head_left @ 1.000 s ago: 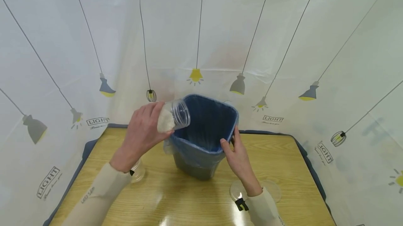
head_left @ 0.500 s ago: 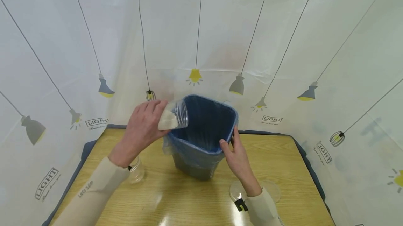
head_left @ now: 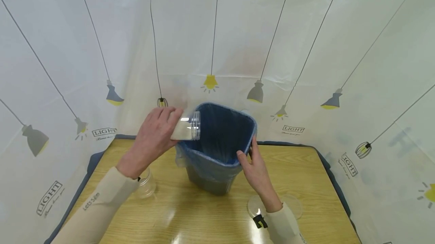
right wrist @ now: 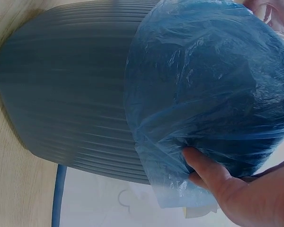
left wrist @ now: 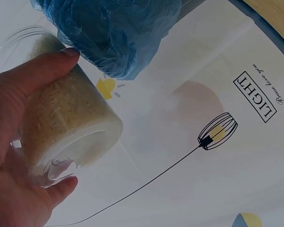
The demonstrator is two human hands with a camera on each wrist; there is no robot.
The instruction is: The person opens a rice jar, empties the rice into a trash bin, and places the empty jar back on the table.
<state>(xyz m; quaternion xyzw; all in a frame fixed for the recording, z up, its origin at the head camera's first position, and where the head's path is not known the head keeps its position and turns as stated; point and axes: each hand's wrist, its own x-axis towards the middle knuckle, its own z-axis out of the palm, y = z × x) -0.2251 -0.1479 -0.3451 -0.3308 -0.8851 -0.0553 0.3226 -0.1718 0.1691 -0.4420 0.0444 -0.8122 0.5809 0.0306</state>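
My left hand [head_left: 153,138] grips a clear jar [head_left: 187,127] laid on its side, its mouth over the left rim of the bin. Inside it are pale grains that look like rice [left wrist: 66,109], seen close in the left wrist view. The grey bin [right wrist: 66,85] stands on the table, lined with a blue plastic bag [head_left: 214,168] folded over its rim. At the bin's right side my right hand [head_left: 256,168] holds the bagged rim, thumb on the near side. The bottom of the bin cannot be made out.
Another clear jar [head_left: 147,187] stands on the wooden table [head_left: 204,221] beside the left wrist. Two clear round lids [head_left: 292,206] lie near the right wrist, partly hidden by it. A white sheet [head_left: 238,40] printed with lamps encloses the table's back and sides.
The jar has shifted slightly left with my left hand and turned, so its mouth now appears edge-on. The grains have spread closer to the mouth. My right hand and the bin stay put.
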